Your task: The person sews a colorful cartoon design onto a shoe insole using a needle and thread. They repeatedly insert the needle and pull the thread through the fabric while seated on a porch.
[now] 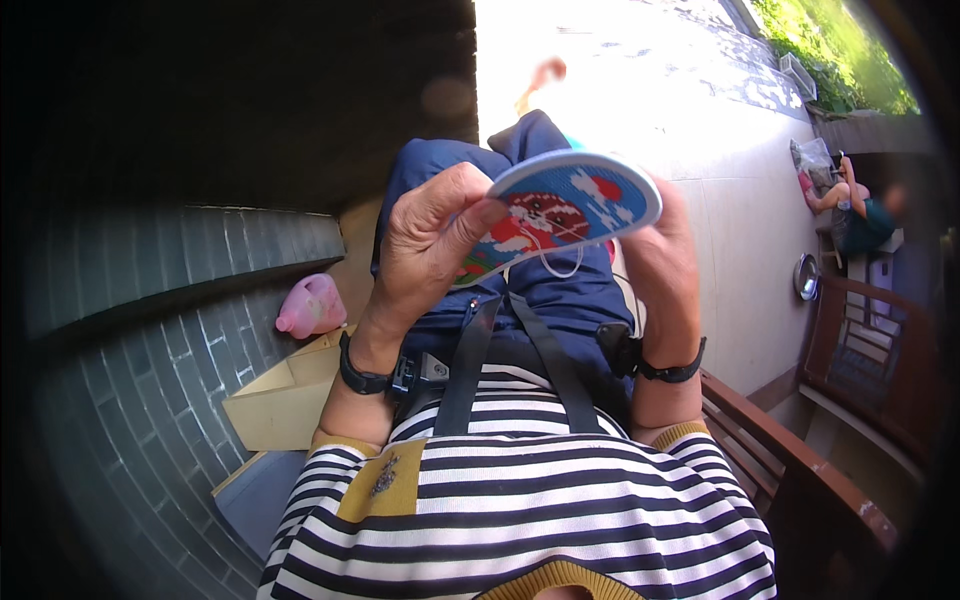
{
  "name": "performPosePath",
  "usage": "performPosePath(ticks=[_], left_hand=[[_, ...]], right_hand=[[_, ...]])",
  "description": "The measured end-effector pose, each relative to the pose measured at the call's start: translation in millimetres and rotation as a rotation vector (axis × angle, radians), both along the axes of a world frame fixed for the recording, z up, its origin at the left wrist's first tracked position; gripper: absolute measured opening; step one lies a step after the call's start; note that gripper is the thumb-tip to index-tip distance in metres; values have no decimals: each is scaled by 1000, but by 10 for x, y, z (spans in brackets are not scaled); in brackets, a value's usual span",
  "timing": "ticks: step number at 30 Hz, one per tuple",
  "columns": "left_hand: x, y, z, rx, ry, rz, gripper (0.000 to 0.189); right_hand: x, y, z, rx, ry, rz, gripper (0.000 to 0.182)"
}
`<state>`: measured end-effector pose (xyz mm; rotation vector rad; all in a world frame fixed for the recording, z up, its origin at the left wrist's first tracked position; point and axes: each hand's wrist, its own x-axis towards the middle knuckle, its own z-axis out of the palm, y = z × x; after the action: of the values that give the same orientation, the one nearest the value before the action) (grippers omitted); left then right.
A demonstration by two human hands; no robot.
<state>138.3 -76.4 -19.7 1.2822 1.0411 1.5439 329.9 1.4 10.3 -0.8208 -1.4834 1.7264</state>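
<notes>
An embroidered shoe insole (544, 214) with a white edge, a blue ground and a red-and-white animal figure is held up above the lap. My left hand (435, 232) grips its left end, the thumb lying on the patterned face. My right hand (664, 255) is at the insole's right end, with its fingers mostly hidden behind it. A loop of white thread (566, 270) hangs from the pattern. Whether a needle is on the thread cannot be told. Both wrists bear black straps.
A pink plastic jug (311, 306) and an open pale box (285, 397) stand at the left by the brick wall. A wooden bench armrest (802, 457) is at the right. Farther right are a metal basin (807, 277) and a seated person (862, 214).
</notes>
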Motion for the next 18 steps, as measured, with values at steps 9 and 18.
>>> performPosePath(ticks=[9,18], left_hand=[[58,-58,-37,35,-134,-208,14],[-68,-16,14,-279,-1034,-176,28]], right_hand=[[-219,-21,-380,-794,586,123,11],[25,464,-382,387,-164,-505,14]])
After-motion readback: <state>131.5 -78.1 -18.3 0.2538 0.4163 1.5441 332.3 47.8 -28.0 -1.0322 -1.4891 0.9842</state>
